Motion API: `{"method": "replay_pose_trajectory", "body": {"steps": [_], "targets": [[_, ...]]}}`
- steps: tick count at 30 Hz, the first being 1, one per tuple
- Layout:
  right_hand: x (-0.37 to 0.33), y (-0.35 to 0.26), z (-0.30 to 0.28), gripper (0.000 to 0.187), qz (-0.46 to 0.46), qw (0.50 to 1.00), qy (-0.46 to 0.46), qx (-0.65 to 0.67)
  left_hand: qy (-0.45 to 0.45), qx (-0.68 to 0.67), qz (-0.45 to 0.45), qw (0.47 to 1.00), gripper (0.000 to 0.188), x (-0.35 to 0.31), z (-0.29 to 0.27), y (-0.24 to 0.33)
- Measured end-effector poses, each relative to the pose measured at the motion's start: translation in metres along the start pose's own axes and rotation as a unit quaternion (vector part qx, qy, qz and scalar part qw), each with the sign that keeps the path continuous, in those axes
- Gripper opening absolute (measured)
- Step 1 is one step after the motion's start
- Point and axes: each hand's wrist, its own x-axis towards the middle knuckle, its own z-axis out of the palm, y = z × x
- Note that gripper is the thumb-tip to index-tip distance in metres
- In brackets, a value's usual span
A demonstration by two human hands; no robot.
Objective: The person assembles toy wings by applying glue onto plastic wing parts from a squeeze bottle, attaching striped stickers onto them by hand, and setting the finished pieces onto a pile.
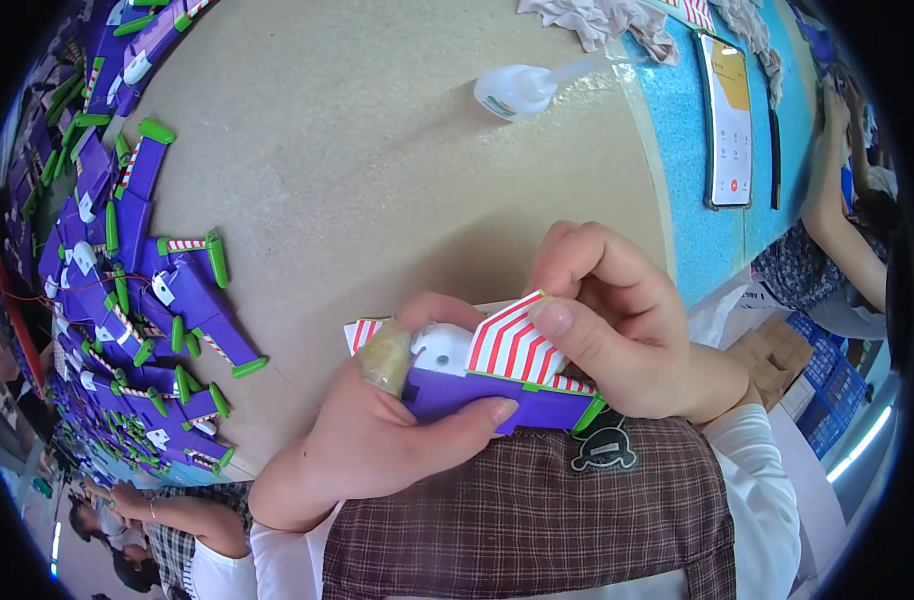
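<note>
In front of my apron I hold a purple toy wing [447, 397] with a white middle part and a green tip. My left hand [377, 435] is closed round its left side, thumb along the lower purple edge; a yellowish wrap covers one finger. My right hand [617, 325] pinches the upper corner of a red-and-white striped piece [514, 345], which looks like a sticker with a thin green edge. This piece stands up from the wing, its lower edge against it. Another striped end shows left of my left hand. My fingers partly hide the wing.
Many purple and green toy wings [202, 310] lie heaped along the table's left side. A white squeeze bottle [517, 92] lies ahead on the tan tabletop [357, 130]. Far right, a phone [727, 120] rests on a blue mat [672, 130] near crumpled cloths [617, 22]. Co-workers sit at both sides.
</note>
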Motion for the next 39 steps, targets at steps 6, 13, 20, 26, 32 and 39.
{"method": "replay_pose_trajectory", "body": {"steps": [6,13,20,26,32,39], "targets": [[0.004,0.008,-0.002,0.006,-0.028,0.999,-0.021,-0.031,-0.004,-0.003,0.003,1.0,0.039,0.004,-0.003,-0.003],[0.008,0.007,-0.008,0.008,-0.064,0.979,-0.032,-0.191,0.013,0.007,0.045,0.999,0.037,0.006,-0.005,-0.012],[0.011,-0.006,-0.027,0.058,-0.19,0.916,0.059,-0.349,0.09,0.041,0.06,0.993,0.026,-0.007,-0.02,-0.015],[0.005,-0.008,-0.015,0.021,-0.131,0.933,-0.143,-0.302,0.099,-0.171,0.141,0.97,0.034,-0.003,-0.014,-0.016],[0.02,0.002,0.003,0.016,-0.122,0.965,-0.031,-0.229,0.172,-0.069,0.239,0.953,0.038,0.01,-0.003,-0.029],[0.036,0.013,-0.008,0.018,-0.118,0.951,0.011,-0.287,0.116,0.033,0.223,0.967,0.068,0.002,-0.007,-0.027]]}}
